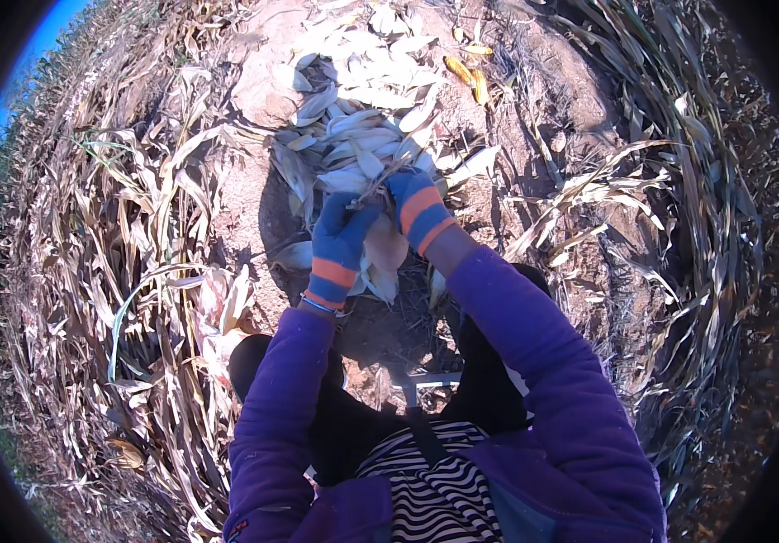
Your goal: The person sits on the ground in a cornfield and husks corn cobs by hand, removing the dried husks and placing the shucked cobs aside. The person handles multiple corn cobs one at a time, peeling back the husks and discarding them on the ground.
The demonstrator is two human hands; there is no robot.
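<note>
Both my hands wear blue knitted gloves with orange bands, and they are close together over a heap of pale corn husks (353, 136). My left hand (344, 233) is closed, its fingers curled against a pale corn husk (386, 246) that hangs between the two gloves. Just to its right and a little farther off, my right hand (415, 201) is closed on the upper part of the same husk, by a thin dry stem (382, 183). Whether a cob is inside the husk is hidden by the gloves.
Several bare yellow corn cobs (469, 77) lie on the soil beyond the heap, to the right. Dry corn stalks and leaves (163, 299) cover the left side, with another band of stalks (706, 208) on the right. My bent knees flank the ground below my hands.
</note>
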